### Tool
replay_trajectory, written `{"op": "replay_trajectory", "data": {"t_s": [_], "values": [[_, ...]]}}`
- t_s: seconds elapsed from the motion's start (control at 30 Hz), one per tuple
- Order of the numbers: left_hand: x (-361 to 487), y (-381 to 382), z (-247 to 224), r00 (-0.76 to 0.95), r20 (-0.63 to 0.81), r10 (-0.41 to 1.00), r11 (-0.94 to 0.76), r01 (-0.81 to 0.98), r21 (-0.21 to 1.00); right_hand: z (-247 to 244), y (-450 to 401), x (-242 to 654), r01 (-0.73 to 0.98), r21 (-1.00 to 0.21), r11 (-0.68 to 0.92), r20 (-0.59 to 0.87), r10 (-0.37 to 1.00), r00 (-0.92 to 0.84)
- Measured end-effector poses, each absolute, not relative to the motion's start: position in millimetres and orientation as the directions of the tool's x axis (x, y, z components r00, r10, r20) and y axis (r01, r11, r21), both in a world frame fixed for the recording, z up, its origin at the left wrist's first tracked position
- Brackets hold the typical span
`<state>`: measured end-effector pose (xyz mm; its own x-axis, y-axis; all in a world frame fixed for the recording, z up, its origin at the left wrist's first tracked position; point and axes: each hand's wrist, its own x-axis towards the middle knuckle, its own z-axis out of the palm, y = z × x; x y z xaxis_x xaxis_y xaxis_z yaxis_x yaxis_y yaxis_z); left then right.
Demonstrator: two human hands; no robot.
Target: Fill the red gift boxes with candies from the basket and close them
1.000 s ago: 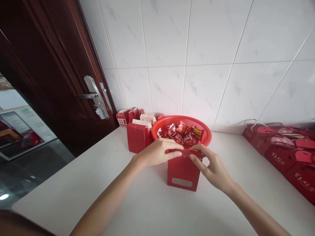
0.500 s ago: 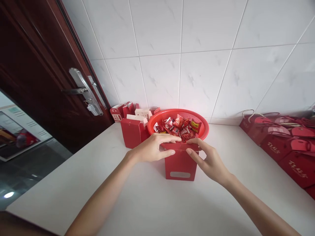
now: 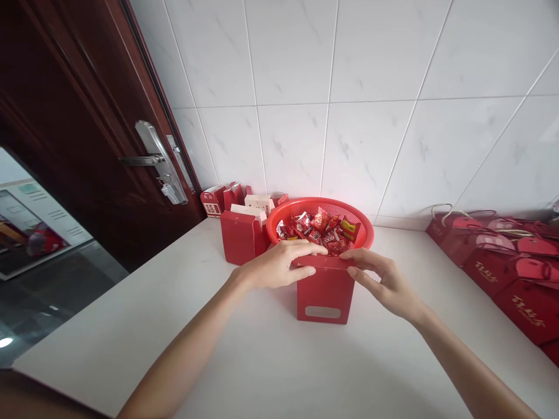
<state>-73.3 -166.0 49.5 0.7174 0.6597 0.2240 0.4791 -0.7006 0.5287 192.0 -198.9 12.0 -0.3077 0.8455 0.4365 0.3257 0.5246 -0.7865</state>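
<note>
A red paper gift box (image 3: 325, 294) stands upright on the white tabletop, its front bearing a pale oblong patch near the bottom. My left hand (image 3: 283, 265) grips the left part of its top edge, thumb in front and fingers laid over the top. At the top right corner, my right hand (image 3: 384, 282) holds the box the same way, thumb on the front and fingers behind. Directly behind the box sits a red plastic basket (image 3: 365, 235) with wrapped candies (image 3: 321, 220) in it. The inside of the box is hidden.
Several red and white boxes (image 3: 240, 235) stand left of the basket by the wall. Red gift bags (image 3: 493, 262) with cord handles line the right side of the white table (image 3: 262, 361). A dark red door (image 3: 87, 105) with a metal handle is at left.
The view has shifted slightly, so everything sits a little further right and lower. My right thumb has moved outward toward the box's right edge; both hands stay at its top.
</note>
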Motion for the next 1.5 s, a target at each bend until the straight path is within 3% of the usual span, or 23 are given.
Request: {"op": "replay_trajectory", "data": {"t_s": [0.27,0.7,0.87,1.07,1.17,1.33,1.5], "values": [[-74,-167,51,0.719,0.216,0.661,-0.699,0.484,0.527,21,-196,207,0.33,-0.779,0.532,0.376,0.819,-0.432],[-70,-167,45,0.678,0.283,0.679,-0.69,0.457,0.561,21,-200,191,0.361,-0.821,0.442,0.348,0.889,-0.297],[-69,-166,43,0.653,0.279,0.704,-0.656,0.446,0.61,25,-205,183,0.33,-0.882,0.337,0.258,0.93,-0.26],[-67,-171,46,0.736,0.296,0.609,-0.718,0.352,0.601,24,-206,177,0.216,-0.961,0.176,0.132,0.97,-0.205],[-66,-170,46,0.706,0.24,0.666,-0.651,0.393,0.65,23,-206,176,0.192,-0.974,0.119,0.079,0.975,-0.206],[-66,-163,42,0.707,0.05,0.705,-0.521,0.469,0.713,24,-208,174,0.276,-0.932,0.235,0.168,0.955,-0.246],[-74,-165,44,0.739,0.036,0.673,-0.51,0.428,0.746,24,-203,181,0.332,-0.887,0.32,0.262,0.942,-0.209]]}}
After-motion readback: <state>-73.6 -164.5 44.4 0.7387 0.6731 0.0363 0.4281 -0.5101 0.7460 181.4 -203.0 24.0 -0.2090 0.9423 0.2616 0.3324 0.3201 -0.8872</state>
